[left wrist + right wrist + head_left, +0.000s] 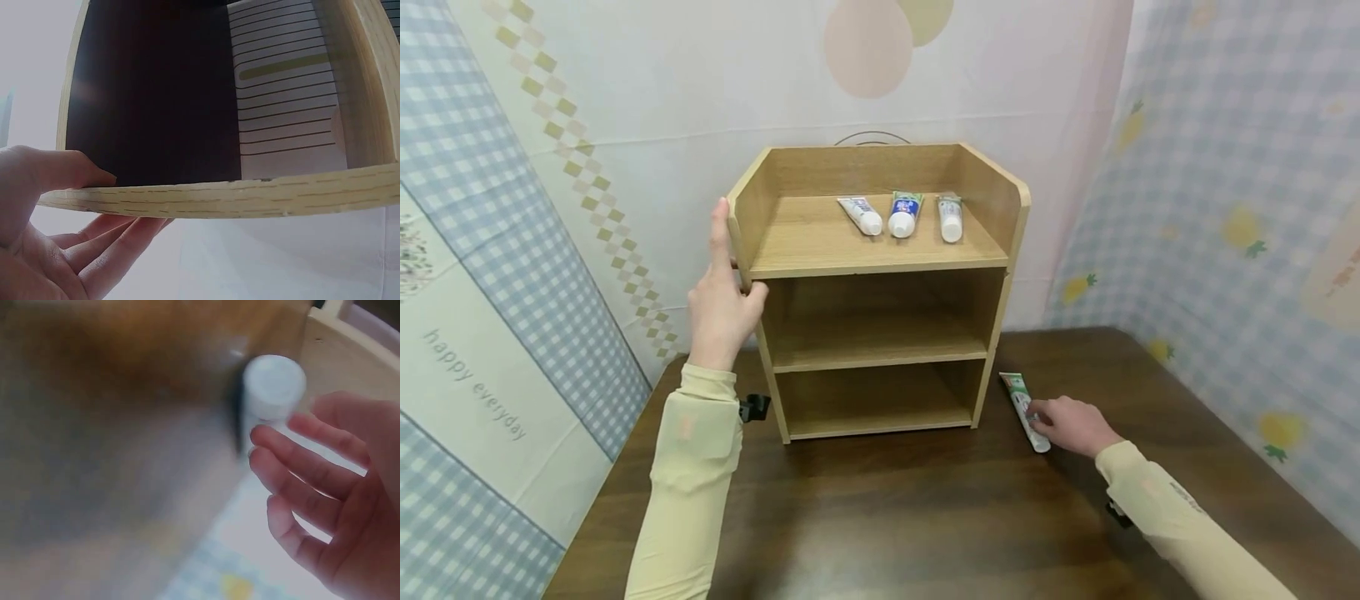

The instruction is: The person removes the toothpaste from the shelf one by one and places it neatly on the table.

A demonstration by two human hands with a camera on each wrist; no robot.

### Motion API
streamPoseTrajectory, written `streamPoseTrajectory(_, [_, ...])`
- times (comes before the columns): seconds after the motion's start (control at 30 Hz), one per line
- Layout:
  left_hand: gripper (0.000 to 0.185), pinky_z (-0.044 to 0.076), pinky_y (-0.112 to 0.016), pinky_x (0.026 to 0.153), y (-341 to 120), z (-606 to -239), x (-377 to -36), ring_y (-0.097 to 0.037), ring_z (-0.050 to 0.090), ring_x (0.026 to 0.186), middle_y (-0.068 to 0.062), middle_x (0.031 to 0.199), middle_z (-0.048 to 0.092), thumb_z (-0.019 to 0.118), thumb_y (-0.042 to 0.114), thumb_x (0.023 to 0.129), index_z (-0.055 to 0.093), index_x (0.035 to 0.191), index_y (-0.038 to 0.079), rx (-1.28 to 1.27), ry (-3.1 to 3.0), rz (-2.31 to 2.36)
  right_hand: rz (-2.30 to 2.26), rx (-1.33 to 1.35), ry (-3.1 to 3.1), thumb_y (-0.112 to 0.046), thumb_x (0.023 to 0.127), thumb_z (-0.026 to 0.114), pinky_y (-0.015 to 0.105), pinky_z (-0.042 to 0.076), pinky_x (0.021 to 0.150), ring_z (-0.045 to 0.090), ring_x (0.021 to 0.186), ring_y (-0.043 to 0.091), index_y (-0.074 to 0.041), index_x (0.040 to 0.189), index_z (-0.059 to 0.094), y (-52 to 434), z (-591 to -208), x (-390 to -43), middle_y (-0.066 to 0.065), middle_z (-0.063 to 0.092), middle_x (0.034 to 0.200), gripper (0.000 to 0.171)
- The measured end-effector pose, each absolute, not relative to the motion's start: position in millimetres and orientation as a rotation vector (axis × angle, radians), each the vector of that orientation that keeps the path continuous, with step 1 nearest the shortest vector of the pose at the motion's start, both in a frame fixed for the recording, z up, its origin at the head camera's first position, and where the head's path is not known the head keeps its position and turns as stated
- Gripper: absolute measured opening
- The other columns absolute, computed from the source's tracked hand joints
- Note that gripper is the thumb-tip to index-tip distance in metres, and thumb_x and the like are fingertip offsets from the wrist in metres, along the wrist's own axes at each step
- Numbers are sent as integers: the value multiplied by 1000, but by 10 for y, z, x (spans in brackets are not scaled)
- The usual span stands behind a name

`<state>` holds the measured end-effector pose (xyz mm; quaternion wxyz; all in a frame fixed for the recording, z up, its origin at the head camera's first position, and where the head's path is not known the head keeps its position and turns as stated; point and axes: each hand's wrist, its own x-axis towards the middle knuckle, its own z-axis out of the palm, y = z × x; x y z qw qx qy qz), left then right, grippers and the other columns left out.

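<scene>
A small wooden shelf unit (880,361) stands on the table. My left hand (722,312) holds the front edge of its left side panel, thumb on one face and fingers on the other, as the left wrist view also shows. My right hand (1071,425) is at a green-and-white toothpaste tube (1019,400) lying on the table right of the shelf. In the right wrist view, my loosely bent fingers (306,475) are beside the tube's white cap (275,384) and not closed round it. Part of the tube is hidden behind them.
On the top board lie a white tube (860,214), a blue-and-green tube (905,213) and another white tube (950,218), caps forward. The brown table (880,517) extends before the shelf. Patterned cloth (1210,233) hangs behind and at both sides.
</scene>
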<state>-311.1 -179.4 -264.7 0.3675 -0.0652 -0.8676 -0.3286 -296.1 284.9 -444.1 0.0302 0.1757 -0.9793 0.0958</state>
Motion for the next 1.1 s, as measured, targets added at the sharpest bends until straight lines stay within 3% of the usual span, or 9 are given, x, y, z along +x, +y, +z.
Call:
streamPoseTrajectory(0.3, [96,39,-45,60,-1794,-2664,-3126,-36,55,66,-21,106,64,55,4,81,3,154,39,-165,-2219,-821,142,819,-2776,-22,90,63,22,35,49,39,51,-4,-21,85,69,2413,-3815,-2682,-17,52,59,8])
streamPoseTrajectory(0.53, [97,37,-41,57,-1776,-2674,-3126,-35,53,63,-20,107,64,55,3,81,2,154,39,-177,-2223,-826,125,953,-2380,-19,84,68,18,26,46,27,46,-5,-23,64,52,2041,-3238,-2611,-17,36,50,27])
streamPoseTrajectory(0.93, [97,39,-42,55,-1747,-2671,-3114,-34,50,59,-20,103,65,55,4,81,2,154,38,-164,-2217,-803,99,1044,-2186,-22,88,65,24,29,44,41,47,2,-20,67,60,1446,-2429,-2784,-10,51,53,22])
streamPoseTrajectory(1.1, [97,41,-44,56,-1758,-2688,-3111,-35,52,61,-21,108,64,55,4,82,2,154,39,-157,-2220,-811,112,992,-2131,-23,88,63,28,29,44,44,47,11,-17,68,60,1269,-2224,-2958,-6,49,52,21])
